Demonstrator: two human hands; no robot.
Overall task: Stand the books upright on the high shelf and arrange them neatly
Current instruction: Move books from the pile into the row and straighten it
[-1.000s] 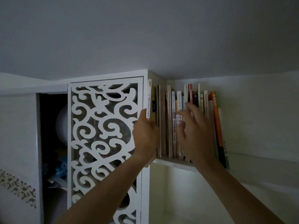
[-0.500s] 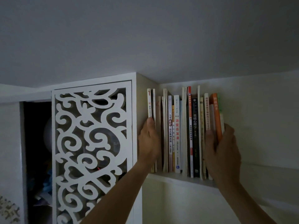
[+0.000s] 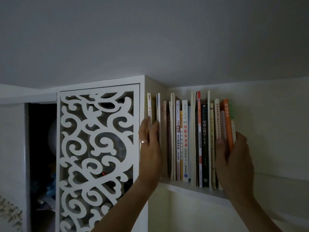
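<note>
Books (image 3: 186,139) stand upright in a row on the high shelf (image 3: 189,187), spines outward, filling it from the left end beside the cabinet to about the middle of its front edge. The left hand (image 3: 150,153), a ring on one finger, has its grip on the thin white book (image 3: 149,108) at the row's left end, fingers straight along it. The right hand (image 3: 234,161) grips the right end of the row, thumb on one side and fingers on the other, clasping the orange book (image 3: 227,124). A white fretwork door (image 3: 97,156) fronts the cabinet at left.
</note>
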